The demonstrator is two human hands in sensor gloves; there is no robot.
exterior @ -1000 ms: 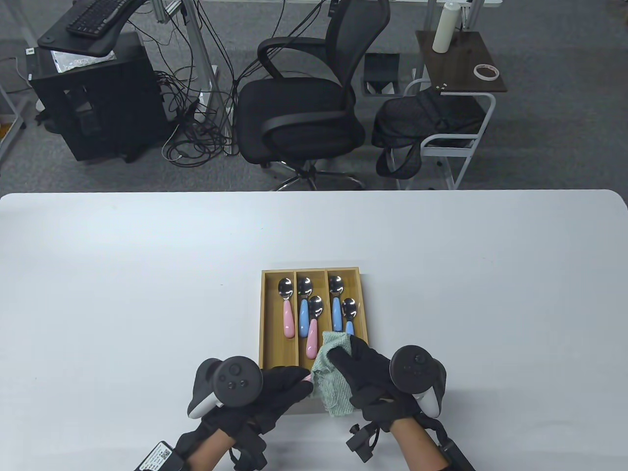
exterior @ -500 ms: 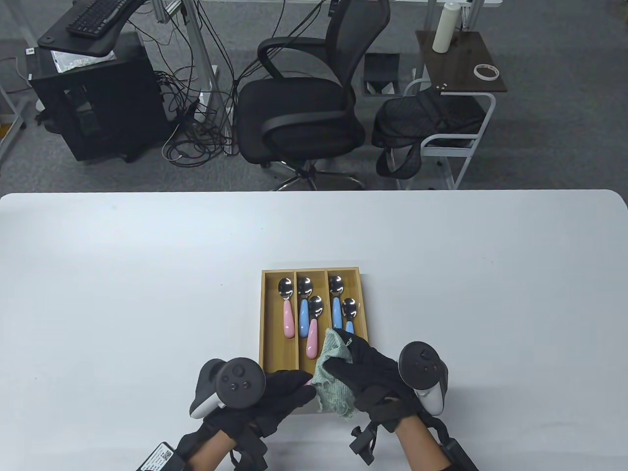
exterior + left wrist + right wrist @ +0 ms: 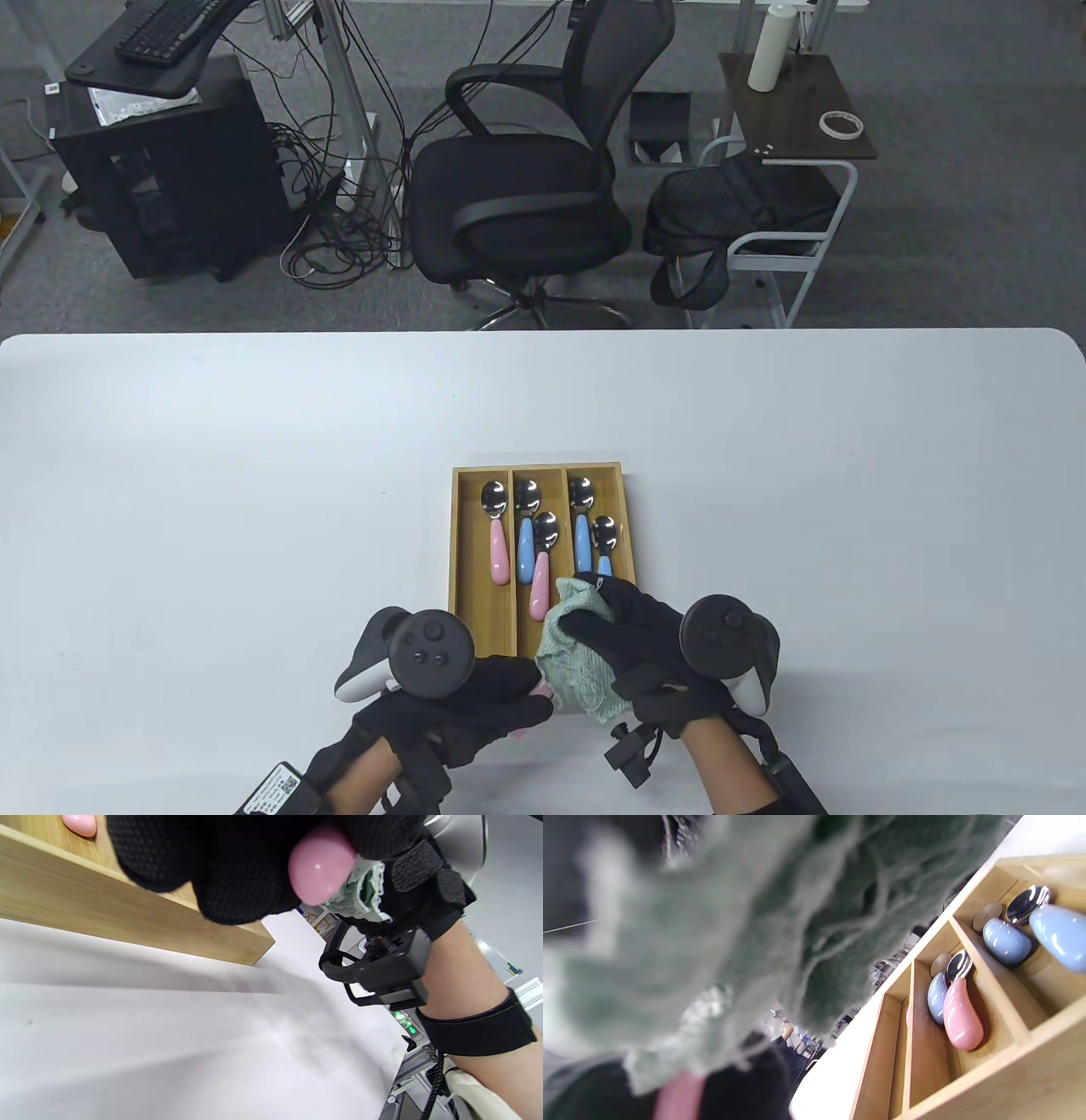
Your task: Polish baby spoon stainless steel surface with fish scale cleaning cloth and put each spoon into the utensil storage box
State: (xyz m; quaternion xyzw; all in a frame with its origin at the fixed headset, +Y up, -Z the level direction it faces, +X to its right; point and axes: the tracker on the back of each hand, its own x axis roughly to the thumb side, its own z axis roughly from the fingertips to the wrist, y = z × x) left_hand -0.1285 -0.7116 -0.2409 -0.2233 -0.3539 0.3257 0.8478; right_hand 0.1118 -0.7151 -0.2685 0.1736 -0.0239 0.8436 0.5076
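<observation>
Left fingers (image 3: 509, 683) curl round glossy pink spoon handle (image 3: 321, 866), long axis running L-R. Right hand (image 3: 632, 641) clutches nubby green cloth (image 3: 577, 662) over bowel end, above wooden box (image 3: 462, 611) on bench (image 3: 254, 475).

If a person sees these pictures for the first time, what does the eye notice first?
First, the two gloved hands at the table's near edge: the right hand wraps a green cloth around a spoon, while the left hand grips its pink handle. Just behind them, a wooden storage box holds five spoons with pink and blue handles.
</observation>
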